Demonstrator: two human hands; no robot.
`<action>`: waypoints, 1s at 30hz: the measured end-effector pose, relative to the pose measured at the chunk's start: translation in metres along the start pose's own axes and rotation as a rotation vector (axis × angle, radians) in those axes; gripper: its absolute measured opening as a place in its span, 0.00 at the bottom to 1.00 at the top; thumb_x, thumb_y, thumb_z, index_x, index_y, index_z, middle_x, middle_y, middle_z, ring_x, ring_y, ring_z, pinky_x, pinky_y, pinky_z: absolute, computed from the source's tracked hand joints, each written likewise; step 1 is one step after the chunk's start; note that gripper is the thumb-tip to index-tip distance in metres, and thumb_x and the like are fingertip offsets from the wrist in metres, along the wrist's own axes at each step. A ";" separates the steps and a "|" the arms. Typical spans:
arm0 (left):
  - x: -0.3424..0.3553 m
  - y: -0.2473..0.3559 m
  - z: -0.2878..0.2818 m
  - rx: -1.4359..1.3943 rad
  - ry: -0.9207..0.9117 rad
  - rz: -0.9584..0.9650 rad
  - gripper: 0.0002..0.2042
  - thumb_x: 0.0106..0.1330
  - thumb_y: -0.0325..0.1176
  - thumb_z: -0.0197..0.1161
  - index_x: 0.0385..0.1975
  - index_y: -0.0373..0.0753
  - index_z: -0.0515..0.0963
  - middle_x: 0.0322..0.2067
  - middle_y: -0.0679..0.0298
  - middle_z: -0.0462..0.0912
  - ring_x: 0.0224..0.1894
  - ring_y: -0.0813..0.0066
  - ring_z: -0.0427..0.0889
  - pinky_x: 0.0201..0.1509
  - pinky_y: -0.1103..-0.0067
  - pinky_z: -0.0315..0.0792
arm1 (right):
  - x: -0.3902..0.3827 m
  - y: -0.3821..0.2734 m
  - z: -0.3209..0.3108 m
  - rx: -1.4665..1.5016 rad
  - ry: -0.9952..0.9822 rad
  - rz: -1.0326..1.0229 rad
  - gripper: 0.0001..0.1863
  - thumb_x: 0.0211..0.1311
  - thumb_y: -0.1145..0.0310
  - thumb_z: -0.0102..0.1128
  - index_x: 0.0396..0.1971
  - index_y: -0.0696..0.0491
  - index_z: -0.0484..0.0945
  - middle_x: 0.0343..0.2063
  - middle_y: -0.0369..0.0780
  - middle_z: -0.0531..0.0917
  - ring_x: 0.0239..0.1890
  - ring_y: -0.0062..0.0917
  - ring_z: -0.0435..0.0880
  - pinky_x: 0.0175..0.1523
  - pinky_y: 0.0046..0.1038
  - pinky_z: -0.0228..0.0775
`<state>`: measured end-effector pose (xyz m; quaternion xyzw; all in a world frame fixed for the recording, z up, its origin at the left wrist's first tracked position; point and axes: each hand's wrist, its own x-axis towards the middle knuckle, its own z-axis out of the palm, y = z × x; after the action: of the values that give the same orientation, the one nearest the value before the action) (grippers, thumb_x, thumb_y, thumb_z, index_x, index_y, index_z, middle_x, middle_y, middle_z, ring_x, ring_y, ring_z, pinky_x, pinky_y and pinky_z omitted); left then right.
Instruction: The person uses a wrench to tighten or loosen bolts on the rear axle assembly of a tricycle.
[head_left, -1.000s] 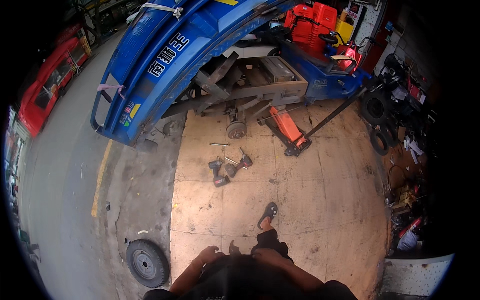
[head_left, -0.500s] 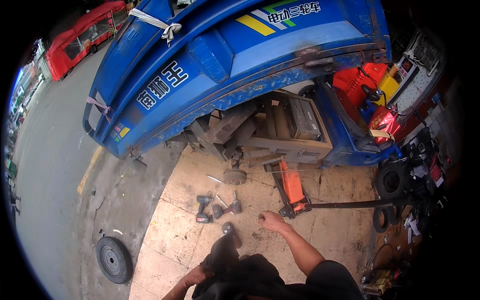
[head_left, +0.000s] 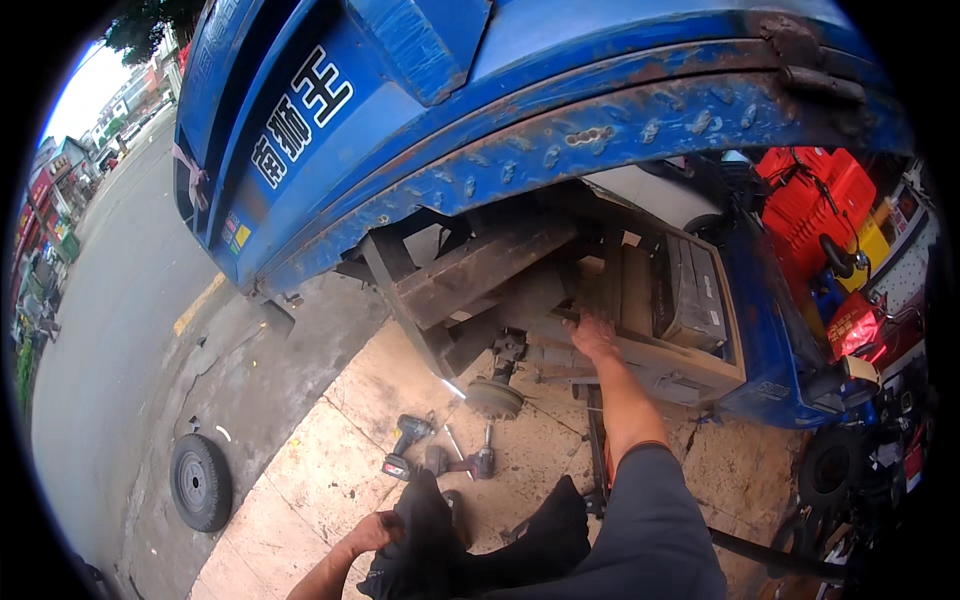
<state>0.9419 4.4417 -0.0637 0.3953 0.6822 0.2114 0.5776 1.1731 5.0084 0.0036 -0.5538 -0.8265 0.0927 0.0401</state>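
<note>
My right hand (head_left: 595,336) reaches forward to the rusty metal frame (head_left: 640,355) under the raised blue cargo bed (head_left: 440,180) of a three-wheeler. Its fingers are bent over the frame's rail. Below and left of it is the bare wheel hub (head_left: 494,398) at the axle end, with no wheel on it. My left hand (head_left: 376,531) is at my left knee, fingers curled against the black trouser leg, nothing visible in it. Ahead of my knees, two cordless power tools lie on the floor: a drill-like one (head_left: 408,446) and an impact wrench (head_left: 468,461) with a socket.
A removed wheel (head_left: 200,483) lies on the grey pavement at left. The jack's long dark handle (head_left: 770,552) runs low to the right, its body mostly behind my right arm. Tyres (head_left: 830,468) and a red vehicle (head_left: 825,205) stand at right. A thin metal rod (head_left: 452,441) lies between the tools.
My right hand has moved from above the floor near the jack forward to the frame. My view has come closer to the three-wheeler. My left hand stays by my knee.
</note>
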 end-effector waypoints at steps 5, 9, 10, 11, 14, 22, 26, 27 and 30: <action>0.134 -0.052 -0.016 0.169 0.283 -0.091 0.19 0.58 0.44 0.63 0.44 0.38 0.80 0.38 0.49 0.84 0.44 0.53 0.82 0.50 0.67 0.74 | 0.038 0.005 0.037 0.110 -0.171 0.071 0.32 0.67 0.41 0.41 0.54 0.53 0.77 0.55 0.51 0.76 0.61 0.43 0.72 0.64 0.41 0.63; 0.244 -0.094 -0.028 0.448 0.354 -0.103 0.18 0.58 0.44 0.63 0.42 0.39 0.80 0.38 0.50 0.84 0.45 0.51 0.82 0.49 0.64 0.75 | 0.027 0.007 0.063 0.161 0.109 0.015 0.33 0.66 0.38 0.38 0.46 0.49 0.83 0.47 0.50 0.82 0.54 0.46 0.77 0.60 0.40 0.67; 0.270 -0.125 -0.035 0.510 0.369 -0.065 0.16 0.59 0.43 0.61 0.42 0.39 0.80 0.39 0.50 0.84 0.45 0.50 0.82 0.48 0.63 0.75 | 0.026 -0.001 0.067 0.186 0.121 0.010 0.32 0.66 0.38 0.38 0.45 0.48 0.83 0.47 0.50 0.82 0.54 0.46 0.77 0.60 0.40 0.67; 0.294 -0.117 -0.027 0.567 0.394 -0.105 0.15 0.60 0.42 0.58 0.41 0.40 0.80 0.39 0.49 0.84 0.45 0.49 0.82 0.47 0.62 0.75 | 0.027 0.005 0.073 0.184 0.147 -0.004 0.32 0.66 0.39 0.38 0.45 0.49 0.83 0.47 0.50 0.82 0.55 0.46 0.77 0.60 0.40 0.67; 0.347 -0.130 -0.020 0.684 0.415 -0.056 0.14 0.61 0.41 0.57 0.41 0.41 0.80 0.38 0.49 0.84 0.44 0.49 0.82 0.47 0.61 0.75 | 0.034 0.012 0.075 0.159 0.244 -0.061 0.32 0.66 0.40 0.38 0.46 0.50 0.83 0.47 0.51 0.81 0.55 0.47 0.76 0.60 0.41 0.66; 0.453 -0.150 -0.018 0.702 0.380 -0.044 0.11 0.57 0.31 0.55 0.39 0.38 0.79 0.42 0.49 0.82 0.47 0.49 0.81 0.49 0.62 0.74 | 0.049 0.034 0.104 0.063 0.353 -0.064 0.35 0.64 0.39 0.38 0.47 0.54 0.81 0.48 0.56 0.79 0.56 0.49 0.76 0.61 0.39 0.63; 0.509 -0.195 -0.041 0.859 0.456 0.042 0.13 0.59 0.29 0.55 0.44 0.38 0.76 0.49 0.52 0.78 0.52 0.52 0.78 0.54 0.63 0.74 | 0.077 0.038 0.093 0.087 0.331 -0.147 0.35 0.64 0.39 0.39 0.46 0.56 0.81 0.45 0.56 0.81 0.53 0.48 0.78 0.58 0.37 0.64; 0.525 -0.192 -0.044 0.901 0.444 0.048 0.15 0.59 0.29 0.55 0.47 0.39 0.76 0.50 0.53 0.77 0.55 0.55 0.76 0.55 0.64 0.73 | 0.064 0.031 0.096 0.127 0.387 -0.240 0.34 0.65 0.41 0.40 0.44 0.57 0.82 0.42 0.55 0.82 0.51 0.48 0.79 0.57 0.36 0.65; 0.558 -0.189 -0.041 1.023 0.368 0.106 0.20 0.59 0.28 0.55 0.53 0.39 0.73 0.53 0.56 0.75 0.59 0.57 0.73 0.58 0.65 0.72 | 0.086 0.050 0.098 0.220 0.339 -0.212 0.32 0.66 0.42 0.41 0.41 0.58 0.82 0.36 0.52 0.84 0.45 0.45 0.83 0.53 0.34 0.67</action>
<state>0.8359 4.7730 -0.5407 0.6163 0.7669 -0.0529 0.1711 1.1693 5.0958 -0.1058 -0.4639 -0.8464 0.0830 0.2482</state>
